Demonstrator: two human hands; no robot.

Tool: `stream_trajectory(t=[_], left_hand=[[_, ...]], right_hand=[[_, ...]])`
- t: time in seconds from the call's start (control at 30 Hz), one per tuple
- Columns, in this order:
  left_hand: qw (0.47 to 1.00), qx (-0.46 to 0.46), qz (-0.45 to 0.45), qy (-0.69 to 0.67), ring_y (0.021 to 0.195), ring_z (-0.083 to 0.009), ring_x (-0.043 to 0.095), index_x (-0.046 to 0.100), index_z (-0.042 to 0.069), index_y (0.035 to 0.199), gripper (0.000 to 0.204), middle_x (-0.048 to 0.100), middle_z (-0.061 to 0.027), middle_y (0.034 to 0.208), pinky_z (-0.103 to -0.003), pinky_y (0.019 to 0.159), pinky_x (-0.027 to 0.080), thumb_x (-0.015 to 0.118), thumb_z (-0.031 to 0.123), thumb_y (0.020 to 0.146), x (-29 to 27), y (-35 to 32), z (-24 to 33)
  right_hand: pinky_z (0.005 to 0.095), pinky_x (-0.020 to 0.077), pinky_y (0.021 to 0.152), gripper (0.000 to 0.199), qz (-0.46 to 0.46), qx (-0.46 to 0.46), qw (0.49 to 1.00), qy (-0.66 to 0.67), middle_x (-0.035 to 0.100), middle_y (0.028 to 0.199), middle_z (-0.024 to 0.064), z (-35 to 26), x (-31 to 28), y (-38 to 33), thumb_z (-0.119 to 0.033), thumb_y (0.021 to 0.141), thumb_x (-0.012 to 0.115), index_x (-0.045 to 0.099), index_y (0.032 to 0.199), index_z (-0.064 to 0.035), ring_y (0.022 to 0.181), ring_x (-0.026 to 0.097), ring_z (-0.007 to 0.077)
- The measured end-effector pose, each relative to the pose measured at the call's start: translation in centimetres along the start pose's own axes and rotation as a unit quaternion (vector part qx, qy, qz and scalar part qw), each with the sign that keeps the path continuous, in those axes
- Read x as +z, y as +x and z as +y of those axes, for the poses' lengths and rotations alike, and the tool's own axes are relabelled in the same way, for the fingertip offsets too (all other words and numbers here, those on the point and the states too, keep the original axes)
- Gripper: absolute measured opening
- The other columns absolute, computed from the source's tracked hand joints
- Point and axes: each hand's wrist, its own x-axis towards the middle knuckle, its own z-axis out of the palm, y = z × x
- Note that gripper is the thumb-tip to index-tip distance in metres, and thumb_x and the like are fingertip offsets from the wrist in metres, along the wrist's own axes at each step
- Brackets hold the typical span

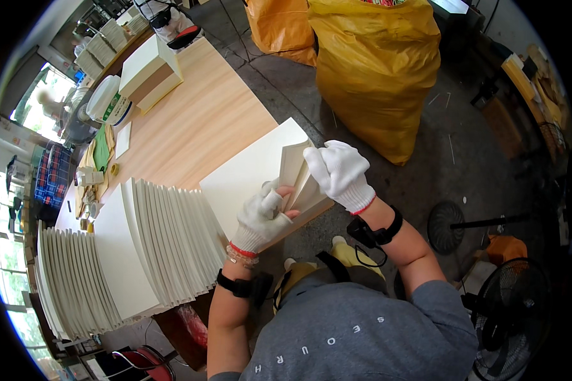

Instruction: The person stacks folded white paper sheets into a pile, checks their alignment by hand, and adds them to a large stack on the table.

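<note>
My right hand [340, 171] pinches the lifted edge of white paper sheets [257, 166] at the table [213, 95] corner; my left hand [259, 214] half-curls against them, grip unclear. Flexible, probably easily creased, they're best held by the edges.

Left grip [259, 213] curls loosely; right grip [341, 173] bends inward.

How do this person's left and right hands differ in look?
The left hand shows bare fingertips, while the right hand shows only white glove. Bracelets circle the left hand's wrist; none show at the right hand's. Both wear white gloves with red cuff edges, at the paper stack.
</note>
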Motion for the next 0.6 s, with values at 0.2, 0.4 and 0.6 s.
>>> stream_trajectory(t=[0.2,0.4,0.6], left_hand=[[0.997,-0.063,-0.029,-0.022,0.082,-0.0285,0.068,0.067,0.012,0.118,0.043,0.068,-0.0109,0.112,-0.035,0.071,0.055,0.083,0.012,0.077,-0.2,-0.2,-0.1],[1.000,-0.003,0.017,0.022,0.091,-0.0301,0.070,0.067,0.013,0.120,0.045,0.067,-0.0119,0.123,-0.036,0.076,0.057,0.083,0.012,0.077,0.4,-0.5,-0.3],[0.998,-0.058,-0.030,-0.015,0.092,-0.0309,0.071,0.069,0.013,0.114,0.044,0.068,-0.0119,0.120,-0.037,0.076,0.058,0.087,0.016,0.074,-0.2,0.0,0.4]], right_hand=[[0.0354,0.0453,0.051,0.030,0.024,-0.015,1.000,0.004,0.050,0.067,0.0056,0.2,-0.3,-0.5,-0.010,0.080,0.064,0.065,0.109,-0.0008,0.054,0.054,0.0240],[0.0354,0.0458,0.053,0.022,-0.009,0.003,0.999,0.041,0.048,0.068,0.0047,-0.1,-0.8,0.3,-0.011,0.081,0.065,0.069,0.102,-0.0041,0.055,0.054,0.0242],[0.0355,0.0454,0.052,0.022,0.001,0.013,1.000,0.018,0.048,0.068,0.0044,-0.2,-0.5,-0.1,-0.011,0.081,0.066,0.070,0.102,-0.0051,0.056,0.054,0.0241]])
